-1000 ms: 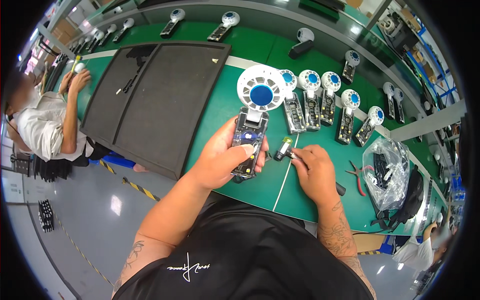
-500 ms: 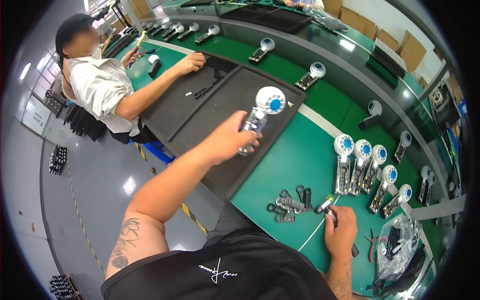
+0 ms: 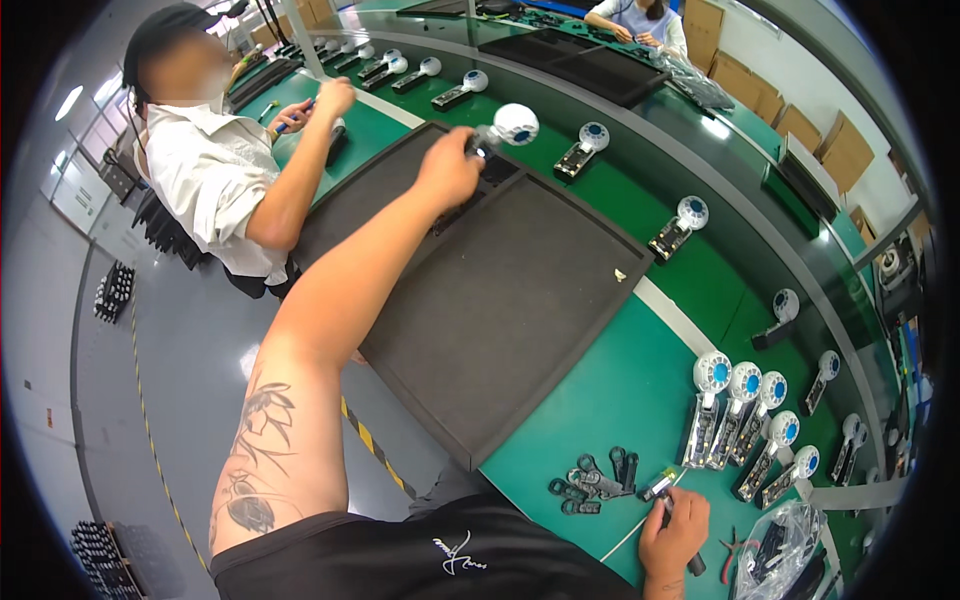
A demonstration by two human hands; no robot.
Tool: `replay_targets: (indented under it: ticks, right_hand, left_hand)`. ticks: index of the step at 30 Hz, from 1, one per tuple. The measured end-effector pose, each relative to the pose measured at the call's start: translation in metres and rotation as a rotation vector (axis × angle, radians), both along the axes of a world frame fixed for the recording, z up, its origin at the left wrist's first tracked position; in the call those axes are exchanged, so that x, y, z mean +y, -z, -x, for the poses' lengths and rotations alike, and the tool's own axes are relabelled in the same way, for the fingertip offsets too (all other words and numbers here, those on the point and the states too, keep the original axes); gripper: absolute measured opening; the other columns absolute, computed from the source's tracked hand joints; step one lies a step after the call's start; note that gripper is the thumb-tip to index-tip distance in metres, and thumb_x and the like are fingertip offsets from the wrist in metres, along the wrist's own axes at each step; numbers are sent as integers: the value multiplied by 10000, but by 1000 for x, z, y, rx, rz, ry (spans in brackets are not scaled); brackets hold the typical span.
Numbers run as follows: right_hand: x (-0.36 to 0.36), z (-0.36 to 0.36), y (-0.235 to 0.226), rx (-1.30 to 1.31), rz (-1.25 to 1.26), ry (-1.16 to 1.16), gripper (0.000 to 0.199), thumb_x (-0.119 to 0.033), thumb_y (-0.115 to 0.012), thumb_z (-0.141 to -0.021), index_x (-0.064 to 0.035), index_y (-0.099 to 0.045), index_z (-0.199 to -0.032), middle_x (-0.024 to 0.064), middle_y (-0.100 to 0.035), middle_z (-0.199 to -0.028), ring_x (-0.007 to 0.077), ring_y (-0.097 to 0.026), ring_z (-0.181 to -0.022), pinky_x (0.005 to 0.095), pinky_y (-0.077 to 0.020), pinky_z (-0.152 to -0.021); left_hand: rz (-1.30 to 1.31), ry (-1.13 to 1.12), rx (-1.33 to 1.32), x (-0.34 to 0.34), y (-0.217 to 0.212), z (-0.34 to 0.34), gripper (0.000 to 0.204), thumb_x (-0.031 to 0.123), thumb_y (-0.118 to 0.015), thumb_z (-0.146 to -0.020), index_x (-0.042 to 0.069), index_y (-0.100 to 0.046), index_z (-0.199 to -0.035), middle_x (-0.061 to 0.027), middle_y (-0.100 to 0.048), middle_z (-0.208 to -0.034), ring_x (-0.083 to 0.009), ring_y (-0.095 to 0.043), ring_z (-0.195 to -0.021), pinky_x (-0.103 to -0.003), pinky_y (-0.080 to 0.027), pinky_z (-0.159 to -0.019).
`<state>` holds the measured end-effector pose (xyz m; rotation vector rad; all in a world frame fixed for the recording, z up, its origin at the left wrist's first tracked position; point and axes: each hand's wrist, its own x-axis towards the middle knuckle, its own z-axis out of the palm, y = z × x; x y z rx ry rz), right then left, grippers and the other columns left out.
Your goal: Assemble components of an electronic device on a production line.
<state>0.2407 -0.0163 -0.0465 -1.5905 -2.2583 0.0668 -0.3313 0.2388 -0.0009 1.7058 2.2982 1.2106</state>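
My left arm stretches over the dark tray, and my left hand (image 3: 449, 170) is closed around the handle of a handheld fan (image 3: 515, 124). The fan's round white head points away from me, near the tray's far edge. At the lower right, my right hand (image 3: 675, 530) is closed on a dark-handled tool (image 3: 697, 564); my fingers hide most of it. Just beyond those fingers lies a short black cylinder (image 3: 657, 485) with a yellow-green end. Several black plastic parts (image 3: 597, 482) lie left of it. Fans with white heads and blue centres (image 3: 713, 372) stand grouped beyond my right hand.
The dark two-part tray (image 3: 500, 330) covers the table's middle. Beyond it, a green conveyor (image 3: 625, 210) carries spaced fans. Red-handled pliers (image 3: 729, 558) and a clear plastic bag (image 3: 780, 550) lie at lower right. A co-worker in a white shirt (image 3: 215, 165) sits at left.
My left hand has carried the fan farther away and leftward, over the tray's far part. The co-worker's hand has left the tray. The view has shifted; my right hand stays by the cylinder.
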Motion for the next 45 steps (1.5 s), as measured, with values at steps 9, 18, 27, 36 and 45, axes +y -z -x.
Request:
replay_targets:
  ticks: [9, 18, 27, 36, 45]
  right_hand:
    - [-3, 13, -9, -9, 1, 42, 251, -87, -681, -819, -55, -683, -1068, 139, -638, -993, 327, -585, -859, 407, -490, -760]
    - [-1, 10, -8, 13, -1, 79, 263, -91, -715, -781, -68, -686, -1042, 127, -652, -976, 330, -604, -848, 410, -504, -754]
    - [-3, 4, -12, 15, -120, 92, 265, -123, -762, -775, -76, -725, -1034, 88, -670, -996, 307, -621, -833, 384, -523, -745]
    - [-1, -4, 7, 36, -243, 56, 226, -177, -771, -816, -146, -718, -1033, 25, -653, -985, 254, -616, -812, 360, -527, -724]
    - [-1, -14, 15, 51, -306, 61, 217, -211, -764, -819, -152, -659, -999, 27, -594, -947, 245, -605, -809, 357, -533, -735]
  left_hand:
    - [301, -788, 311, 45, 14, 154, 327, 207, -508, -1023, 226, -678, -1302, -133, -698, -1260, -383, -669, -1121, -597, -512, -903]
    - [522, -640, 124, 46, 48, 227, 448, 272, -462, -1028, 248, -583, -1458, -140, -645, -1454, -419, -611, -1311, -574, -471, -1052]
    - [593, -586, 423, 69, 21, 155, 521, 344, -596, -1012, 120, -539, -1478, -167, -613, -1465, -457, -608, -1279, -536, -512, -1038]
    - [-174, 874, 487, 86, -18, -230, 414, 199, -713, -923, 8, -688, -1290, -174, -714, -1306, -389, -667, -1177, -455, -524, -1020]
    - [209, 1060, 137, 41, -25, -521, 487, 342, -622, -1003, 8, -669, -1354, -164, -711, -1348, -365, -666, -1229, -435, -520, -1056]
